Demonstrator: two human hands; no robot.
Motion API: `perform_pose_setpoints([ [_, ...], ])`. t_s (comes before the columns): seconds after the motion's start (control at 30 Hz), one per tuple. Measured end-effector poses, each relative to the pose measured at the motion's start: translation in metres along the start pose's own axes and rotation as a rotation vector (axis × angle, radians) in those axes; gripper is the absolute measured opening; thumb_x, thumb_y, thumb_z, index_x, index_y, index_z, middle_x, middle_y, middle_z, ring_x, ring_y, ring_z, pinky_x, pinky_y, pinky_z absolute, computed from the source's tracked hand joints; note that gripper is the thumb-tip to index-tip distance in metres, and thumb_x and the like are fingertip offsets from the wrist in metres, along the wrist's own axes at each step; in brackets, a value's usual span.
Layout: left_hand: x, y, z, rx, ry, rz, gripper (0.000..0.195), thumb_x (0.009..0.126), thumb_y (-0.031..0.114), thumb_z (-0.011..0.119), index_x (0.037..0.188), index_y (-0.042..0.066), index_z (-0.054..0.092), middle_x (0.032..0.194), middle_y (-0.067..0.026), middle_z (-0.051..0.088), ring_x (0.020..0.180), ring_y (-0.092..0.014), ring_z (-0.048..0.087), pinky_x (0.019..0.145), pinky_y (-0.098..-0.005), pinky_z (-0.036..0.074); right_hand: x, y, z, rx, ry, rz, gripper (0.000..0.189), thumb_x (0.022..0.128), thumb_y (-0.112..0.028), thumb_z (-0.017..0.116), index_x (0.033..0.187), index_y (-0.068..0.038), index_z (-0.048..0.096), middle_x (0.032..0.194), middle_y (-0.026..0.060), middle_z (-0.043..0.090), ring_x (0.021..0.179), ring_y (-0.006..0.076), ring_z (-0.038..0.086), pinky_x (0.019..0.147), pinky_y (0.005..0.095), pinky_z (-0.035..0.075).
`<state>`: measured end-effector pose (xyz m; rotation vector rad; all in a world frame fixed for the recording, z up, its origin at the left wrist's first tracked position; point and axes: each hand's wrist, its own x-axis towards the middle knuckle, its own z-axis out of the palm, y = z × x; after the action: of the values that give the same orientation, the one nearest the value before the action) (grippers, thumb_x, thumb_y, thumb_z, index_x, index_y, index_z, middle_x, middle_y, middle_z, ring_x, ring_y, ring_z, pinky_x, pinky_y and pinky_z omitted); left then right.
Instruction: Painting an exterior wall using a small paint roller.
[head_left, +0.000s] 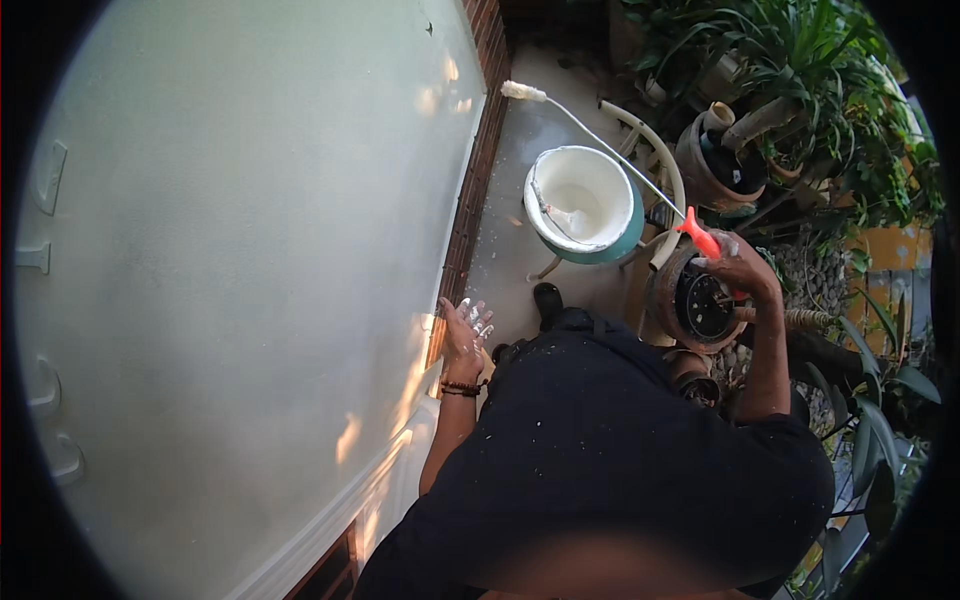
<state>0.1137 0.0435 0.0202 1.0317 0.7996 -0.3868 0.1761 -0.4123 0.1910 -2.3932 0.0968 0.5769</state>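
Note:
My right hand grips the orange handle of a mini paint roller. Its long wire frame reaches up and left over the bucket to a white, fluffy roller cover, which is near the foot of the wall. Below the wire stands a paint bucket with a white-coated rim and inside. A white-coated tool, perhaps a brush, rests inside it. My left hand is held palm up beside the wall, fingers apart and smeared with white, with nothing in it.
The bucket sits on a teal seat with a cream tubular frame. Potted plants crowd the right side; another pot is below my right hand. Brick trim edges the paint-speckled floor. Raised shapes project at the wall's left.

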Motion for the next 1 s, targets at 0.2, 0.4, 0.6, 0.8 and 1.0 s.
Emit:
perform_pose_setpoints([
  [0.2, 0.009, 0.006, 0.017, 0.01, -0.039, 0.002, 0.101, 0.088, 0.079, 0.026, 0.149, -0.001, 0.022, 0.142, -0.0186, 0.044, 0.118, -0.03, 0.052, 0.099, -0.0387, 0.04, -0.074, -0.011, -0.046, -0.415, -0.144, 0.183, 0.051, 0.074, -0.037, 0.073, 0.107, 0.002, 0.063, 0.095, 0.0204, 0.064, 0.091, 0.0382, 0.062, 0.083, 0.0434, 0.048],
  [0.4, 0.012, 0.019, 0.021, -0.002, -0.039, 0.057, 0.101, 0.088, 0.079, 0.026, 0.149, -0.002, 0.023, 0.142, -0.0183, 0.044, 0.118, -0.03, 0.053, 0.099, -0.0391, 0.039, -0.017, 0.019, 0.02, -0.562, -0.128, 0.161, 0.035, 0.079, -0.029, 0.064, 0.096, 0.001, 0.065, 0.093, 0.0213, 0.066, 0.089, 0.0401, 0.063, 0.079, 0.0463, 0.05],
  [0.6, 0.016, 0.016, 0.0, -0.059, 0.013, 0.071, 0.102, 0.088, 0.078, 0.026, 0.15, -0.002, 0.017, 0.143, -0.0186, 0.042, 0.121, -0.031, 0.051, 0.103, -0.0417, 0.036, 0.051, 0.042, 0.113, -0.635, 0.037, -0.066, 0.021, 0.079, -0.019, 0.059, 0.087, 0.0, 0.064, 0.086, 0.0198, 0.067, 0.086, 0.0373, 0.066, 0.077, 0.0468, 0.052],
  [0.8, 0.013, 0.007, -0.018, -0.127, 0.084, 0.053, 0.103, 0.088, 0.079, 0.027, 0.151, -0.002, 0.015, 0.146, -0.02, 0.039, 0.124, -0.034, 0.047, 0.108, -0.0446, 0.031, 0.056, 0.033, 0.09, -0.695, -0.109, 0.053, 0.02, 0.08, -0.019, 0.058, 0.086, -0.002, 0.066, 0.089, 0.0202, 0.068, 0.087, 0.0363, 0.067, 0.076, 0.0449, 0.054],
  [1.0, 0.013, 0.01, -0.002, -0.132, 0.09, 0.039, 0.102, 0.087, 0.079, 0.028, 0.15, -0.001, 0.018, 0.143, -0.0184, 0.042, 0.122, -0.032, 0.05, 0.105, -0.0433, 0.034, 0.07, 0.046, 0.088, -0.641, -0.035, -0.017, 0.021, 0.079, -0.019, 0.058, 0.084, -0.001, 0.068, 0.087, 0.0208, 0.068, 0.088, 0.0361, 0.067, 0.078, 0.0457, 0.053],
])
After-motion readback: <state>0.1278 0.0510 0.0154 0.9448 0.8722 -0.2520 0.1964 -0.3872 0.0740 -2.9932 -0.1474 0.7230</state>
